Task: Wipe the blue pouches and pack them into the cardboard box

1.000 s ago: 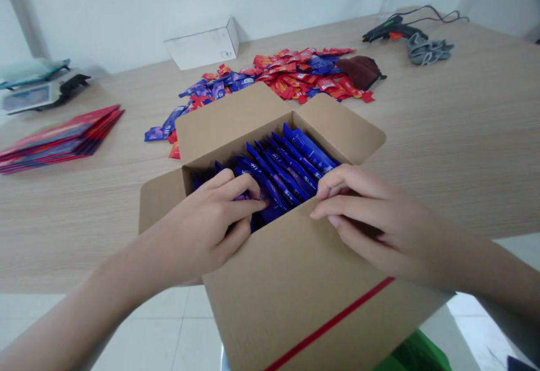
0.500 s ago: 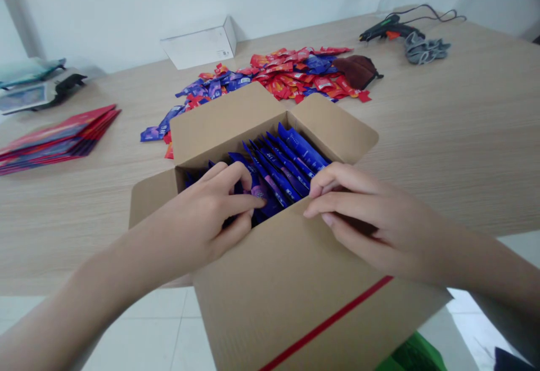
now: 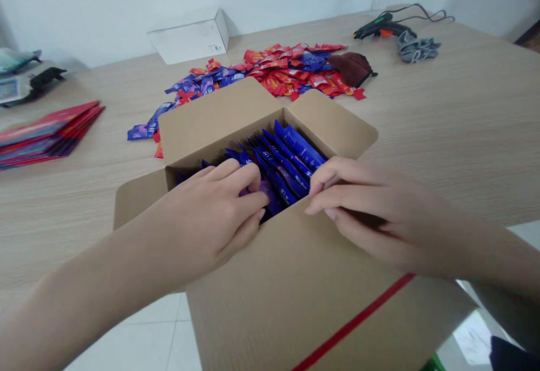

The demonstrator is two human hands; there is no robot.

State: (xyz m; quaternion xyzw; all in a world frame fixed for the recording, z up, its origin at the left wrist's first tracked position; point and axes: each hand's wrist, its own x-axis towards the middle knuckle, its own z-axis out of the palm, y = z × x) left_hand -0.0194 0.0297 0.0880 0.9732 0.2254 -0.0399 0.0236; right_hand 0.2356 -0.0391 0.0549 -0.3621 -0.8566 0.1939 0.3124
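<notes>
1. Centrally, we see an open cardboard box [image 3: 295,298] at the near edge of the wooden surface [image 3: 442,134], its flaps spread and a red stripe crossing its near wall.
2. Inside stand glossy blue sachets [image 3: 291,154], packed upright in a tilted row.
3. Our left hand [image 3: 206,219] curls its fingers over the sachets, pinching one near the row's middle.
4. Our right hand [image 3: 371,213] rests on the box's near rim, fingers extended and loose, fingertips touching the sachets.
5. Beyond the box lie loose red and blue sachets [image 3: 270,72], a white carton [image 3: 189,36], a glue gun [image 3: 375,25] and, far left, stacked red sleeves [image 3: 46,132].
</notes>
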